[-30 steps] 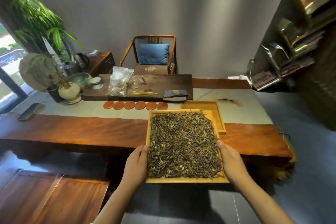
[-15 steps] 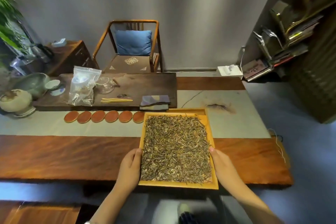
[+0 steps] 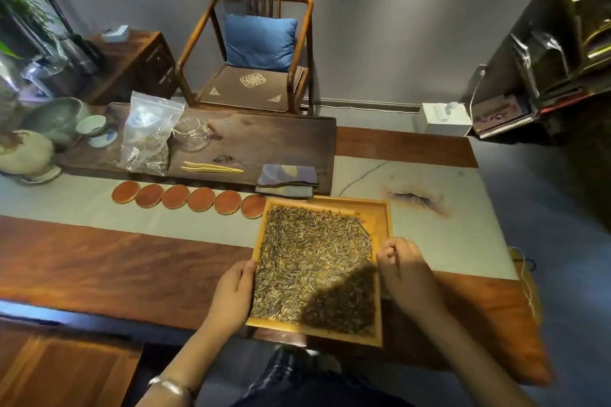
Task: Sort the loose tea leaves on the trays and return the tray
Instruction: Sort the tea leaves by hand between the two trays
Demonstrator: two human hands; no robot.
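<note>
The left hand [image 3: 231,294] held a narrow grip on the left rim of a wooden tray [image 3: 380,218], while the right hand [image 3: 405,271] hovered with fingers loosely curled, holding nothing, at its right edge. The tray, filled with loose tea leaves [image 3: 310,258], rested on the wooden surface [image 3: 115,268], near a row of round coasters [image 3: 188,196].

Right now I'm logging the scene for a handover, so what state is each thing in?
wooden tray: on the table, full of tea leaves
second tray: underneath, mostly covered
left hand: gripping the tray's left edge
right hand: at the right edge, fingers curled, grip unclear
plastic bag: upright, crumpled
folded cloth: folded
six coasters: in a row
</note>
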